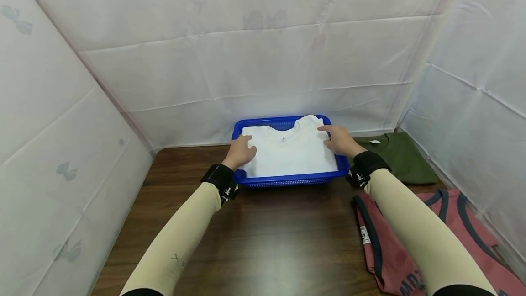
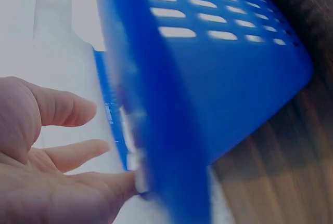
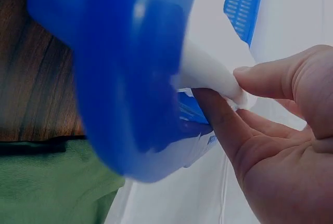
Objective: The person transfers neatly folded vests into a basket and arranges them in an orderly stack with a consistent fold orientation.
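Observation:
A folded white T-shirt (image 1: 289, 154) lies in a blue plastic basket (image 1: 287, 181), its neckline toward the far side. At the basket's left side, my left hand (image 1: 239, 152) has its fingers apart. The left wrist view shows a gap between that hand's thumb (image 2: 67, 110) and fingers, with one fingertip against the basket's rim. My right hand (image 1: 342, 141) is at the opposite side, pinching the shirt's edge. In the right wrist view its thumb (image 3: 263, 82) is on top of the white cloth and a finger is underneath.
To the basket's right lies a folded dark green shirt (image 1: 404, 159) by the wall. A red garment with dark trim (image 1: 392, 241) is nearer, partly under my right forearm. Brown wooden tabletop (image 1: 263, 232) extends in front; white sheeting (image 1: 263, 67) hangs behind and on both sides.

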{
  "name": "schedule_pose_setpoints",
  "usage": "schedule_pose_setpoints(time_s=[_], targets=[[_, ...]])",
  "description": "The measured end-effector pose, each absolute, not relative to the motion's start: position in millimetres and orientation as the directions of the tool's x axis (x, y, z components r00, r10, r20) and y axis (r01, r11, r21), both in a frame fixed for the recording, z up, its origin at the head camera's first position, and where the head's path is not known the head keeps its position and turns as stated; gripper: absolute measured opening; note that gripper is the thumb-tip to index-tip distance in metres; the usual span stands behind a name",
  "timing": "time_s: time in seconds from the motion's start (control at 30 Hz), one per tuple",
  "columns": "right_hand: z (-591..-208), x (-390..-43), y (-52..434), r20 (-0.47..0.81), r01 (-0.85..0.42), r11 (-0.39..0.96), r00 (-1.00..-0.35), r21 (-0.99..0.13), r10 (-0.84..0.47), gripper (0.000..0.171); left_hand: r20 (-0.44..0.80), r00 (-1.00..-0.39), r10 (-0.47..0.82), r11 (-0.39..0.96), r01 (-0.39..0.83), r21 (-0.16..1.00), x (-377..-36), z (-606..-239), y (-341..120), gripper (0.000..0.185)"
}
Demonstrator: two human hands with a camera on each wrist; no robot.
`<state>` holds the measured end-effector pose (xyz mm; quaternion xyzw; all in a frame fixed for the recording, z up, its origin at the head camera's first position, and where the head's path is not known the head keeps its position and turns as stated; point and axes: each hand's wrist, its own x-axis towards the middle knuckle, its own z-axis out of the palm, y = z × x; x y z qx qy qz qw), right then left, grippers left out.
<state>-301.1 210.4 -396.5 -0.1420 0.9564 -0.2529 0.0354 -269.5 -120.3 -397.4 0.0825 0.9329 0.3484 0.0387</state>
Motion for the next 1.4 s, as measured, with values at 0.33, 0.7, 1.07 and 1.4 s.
schedule_pose_setpoints(time_s=[0.33,0.7,1.07,1.4], targets=[[-384,-290,200,0.139,-0.42,0.788,-0.905,-0.451,-0.402,0.037,0.025,-0.976,0.218,0.77,0.188,0.61,-256,-374,-117,0.047],[-377,-271,191,-0.04,-0.366,0.803,-0.9,-0.47,-0.434,0.044,-0.069,-0.957,0.283,0.826,0.206,0.525,-248,-374,-118,0.043],[-385,-273,195,-0.115,-0.304,0.833,-0.911,-0.462,-0.396,0.046,-0.152,-0.942,0.301,0.817,0.172,0.55,-250,-385,-122,0.045],[-389,-277,197,-0.154,-0.287,0.841,-0.906,-0.459,-0.393,0.047,-0.159,-0.95,0.27,0.803,0.131,0.581,-256,-391,-123,0.044]])
